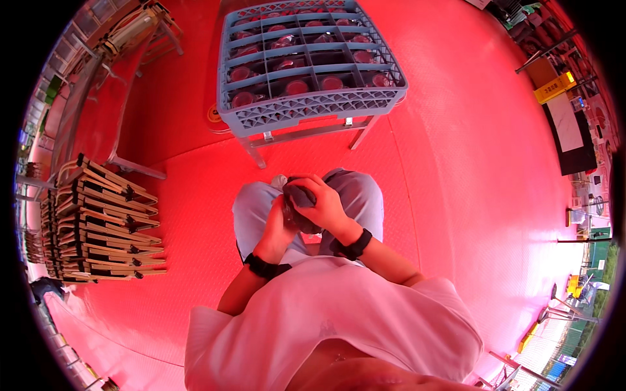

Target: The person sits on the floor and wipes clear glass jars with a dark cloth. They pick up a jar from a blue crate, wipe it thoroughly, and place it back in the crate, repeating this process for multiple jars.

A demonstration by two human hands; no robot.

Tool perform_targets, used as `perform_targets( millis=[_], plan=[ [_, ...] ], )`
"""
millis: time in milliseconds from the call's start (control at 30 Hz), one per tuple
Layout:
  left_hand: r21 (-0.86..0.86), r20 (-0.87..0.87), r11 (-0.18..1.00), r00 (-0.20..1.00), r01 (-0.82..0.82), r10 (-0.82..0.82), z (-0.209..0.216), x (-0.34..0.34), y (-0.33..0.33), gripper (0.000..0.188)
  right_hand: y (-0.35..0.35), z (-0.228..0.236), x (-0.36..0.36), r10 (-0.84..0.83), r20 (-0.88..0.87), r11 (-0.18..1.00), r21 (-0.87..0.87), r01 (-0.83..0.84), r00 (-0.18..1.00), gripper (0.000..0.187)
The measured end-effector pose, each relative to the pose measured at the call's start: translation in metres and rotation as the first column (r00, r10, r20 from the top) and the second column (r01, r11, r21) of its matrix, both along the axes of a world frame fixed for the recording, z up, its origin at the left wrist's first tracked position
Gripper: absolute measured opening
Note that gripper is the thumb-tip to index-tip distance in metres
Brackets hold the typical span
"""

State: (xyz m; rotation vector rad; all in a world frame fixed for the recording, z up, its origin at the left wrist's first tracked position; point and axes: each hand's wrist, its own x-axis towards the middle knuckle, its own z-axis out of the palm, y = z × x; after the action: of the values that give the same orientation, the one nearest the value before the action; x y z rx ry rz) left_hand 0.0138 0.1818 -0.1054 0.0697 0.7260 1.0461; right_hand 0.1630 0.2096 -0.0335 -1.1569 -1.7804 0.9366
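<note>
Pale shirt (345,296) fills the lower centre. Above it, over the lap (255,207), the left grip (278,225) and right grip (327,207) close around dark cloth (301,196), probably cupping both sides to steady it. At the upper centre, a blue rack (313,109) likely keeps its glasses (297,86) apart. The cloth looks bunched; a pale, rounded piece (279,181) shows beside it.
</note>
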Motion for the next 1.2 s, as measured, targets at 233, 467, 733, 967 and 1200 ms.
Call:
perform_targets(
  millis=[233, 467, 733, 967, 1200],
  plan=[
    [0.138, 0.570, 0.990, 0.816, 0.019, -0.095, -0.047, -0.019, 0.001, 0.039, 0.000, -0.020, 0.012, -0.010, -0.156, 1.000, 0.009, 0.012, 0.988, 0.035],
    [-0.084, 0.073, 0.996, 0.997, -0.021, 0.027, 0.047, -0.025, 0.015, 0.044, 0.002, -0.072, 0.055, -0.169, -0.296, 0.932, -0.358, 0.055, 0.940, 0.029],
    [0.119, -0.067, 0.988, 0.993, 0.100, -0.093, 0.017, -0.014, 0.020, 0.035, 0.007, 0.071, 0.029, 0.025, -0.058, 0.987, 0.160, -0.015, 0.998, 0.034],
    [0.011, 0.164, 0.996, 0.983, -0.086, 0.083, 0.005, 0.001, 0.001, 0.038, -0.007, 0.005, -0.016, 0.023, 0.245, 0.951, 0.294, -0.097, 0.969, 0.053],
    [-0.100, 0.116, 0.989, 0.986, -0.110, 0.121, 0.016, -0.007, -0.003, 0.035, -0.010, 0.001, -0.015, -0.019, 0.018, 0.988, 0.154, 0.016, 1.000, 0.046]
  ],
)
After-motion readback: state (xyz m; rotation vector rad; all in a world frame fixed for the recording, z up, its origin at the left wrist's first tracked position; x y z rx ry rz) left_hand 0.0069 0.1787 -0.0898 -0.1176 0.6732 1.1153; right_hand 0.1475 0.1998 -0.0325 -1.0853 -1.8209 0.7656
